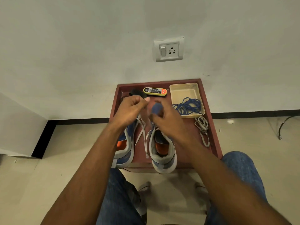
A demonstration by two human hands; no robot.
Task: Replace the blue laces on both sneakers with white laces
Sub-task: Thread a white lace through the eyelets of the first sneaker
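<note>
Two blue and grey sneakers with orange insoles stand on a dark red wooden stand (215,143), heels toward me: the left sneaker (125,148) and the right sneaker (163,151). White lace (142,132) runs from the right sneaker and hangs loose between the two. My left hand (129,109) is curled above the left sneaker, pinching a lace end. My right hand (165,120) is curled over the right sneaker's tongue; motion blur hides what its fingers hold. A tangle of blue laces (189,105) lies in a beige tray (183,91). A spare white lace (203,129) lies on the stand at right.
A shoe-polish sponge case (155,91) and a black item (137,93) sit at the stand's back. The wall with a socket (168,50) is right behind. My knees in jeans flank the stand's front. A cable end (280,132) lies on the floor, right.
</note>
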